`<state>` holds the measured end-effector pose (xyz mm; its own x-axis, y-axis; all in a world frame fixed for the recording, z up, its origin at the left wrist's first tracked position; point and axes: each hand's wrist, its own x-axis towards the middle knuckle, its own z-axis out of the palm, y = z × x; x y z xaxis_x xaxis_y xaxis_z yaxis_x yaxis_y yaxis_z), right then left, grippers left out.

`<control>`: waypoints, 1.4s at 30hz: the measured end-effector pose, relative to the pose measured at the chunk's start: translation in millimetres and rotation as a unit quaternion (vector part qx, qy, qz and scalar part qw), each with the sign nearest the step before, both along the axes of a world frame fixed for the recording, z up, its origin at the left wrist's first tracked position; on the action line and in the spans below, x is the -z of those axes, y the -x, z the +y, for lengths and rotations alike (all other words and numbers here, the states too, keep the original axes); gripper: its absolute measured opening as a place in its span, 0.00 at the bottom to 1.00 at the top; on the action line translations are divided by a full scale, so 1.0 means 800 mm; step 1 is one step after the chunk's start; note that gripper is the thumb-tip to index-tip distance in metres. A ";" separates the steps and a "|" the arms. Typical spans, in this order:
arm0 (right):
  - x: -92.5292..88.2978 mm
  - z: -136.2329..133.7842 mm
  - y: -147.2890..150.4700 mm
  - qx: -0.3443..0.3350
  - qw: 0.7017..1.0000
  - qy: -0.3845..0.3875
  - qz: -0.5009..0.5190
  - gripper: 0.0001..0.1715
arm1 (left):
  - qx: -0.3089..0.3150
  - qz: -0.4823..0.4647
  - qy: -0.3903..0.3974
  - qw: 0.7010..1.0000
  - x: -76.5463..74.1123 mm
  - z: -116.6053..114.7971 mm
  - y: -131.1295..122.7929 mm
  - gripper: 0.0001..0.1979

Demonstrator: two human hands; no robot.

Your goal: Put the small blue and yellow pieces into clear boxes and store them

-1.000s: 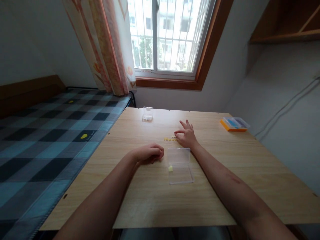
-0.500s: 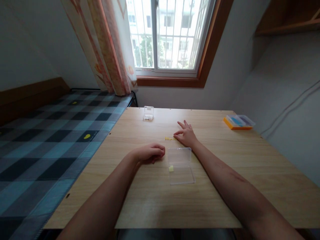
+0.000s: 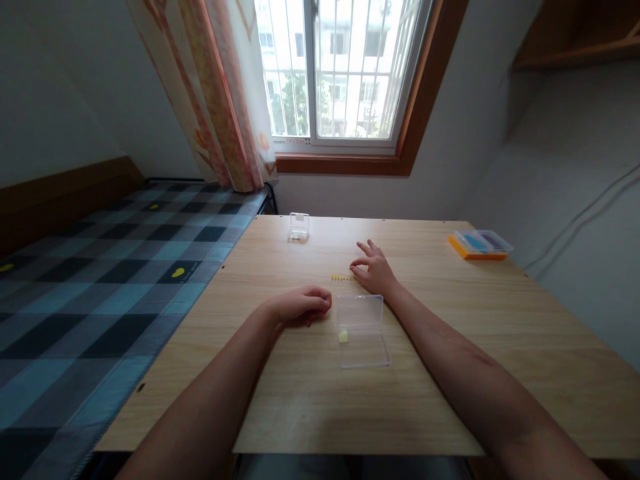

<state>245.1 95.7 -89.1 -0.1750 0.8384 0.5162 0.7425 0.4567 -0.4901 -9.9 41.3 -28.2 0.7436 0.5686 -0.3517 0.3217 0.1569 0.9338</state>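
A short row of small yellow pieces (image 3: 341,277) lies on the table, too small to make out in detail. At its right end is my right hand (image 3: 374,268), thumb and index finger pinched together while the other fingers stretch out; anything between the fingertips is too small to name. My left hand (image 3: 304,304) rests on the table as a loose fist, and its palm side is hidden. Just right of that fist lies an open clear plastic box (image 3: 364,364), its lid folded back, with a pale yellow square (image 3: 343,337) at its left side.
The wooden table (image 3: 295,407) carries a small open clear case (image 3: 299,228) near the back edge. At the right stands an orange box (image 3: 477,251) with a see-through lid and blue contents. A bed with a checked cover (image 3: 125,280) borders the table's left side.
My right hand's pinched fingertips have risen slightly from the end of the yellow row. My left hand keeps its place. The whole view has shifted a little.
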 end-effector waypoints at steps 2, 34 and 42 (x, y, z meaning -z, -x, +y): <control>-0.001 -0.001 -0.005 0.012 0.999 -0.013 0.046 0.06 | 0.001 0.003 -0.003 1.000 0.001 0.000 0.000 0.13; -0.077 -0.199 0.004 -0.261 0.942 0.085 -0.191 0.11 | 0.096 0.230 -0.355 0.901 -0.010 -0.019 -0.021 0.14; -0.065 -0.191 -0.006 -0.234 0.955 0.065 -0.172 0.10 | 0.098 0.239 -0.350 0.901 -0.015 -0.021 -0.023 0.14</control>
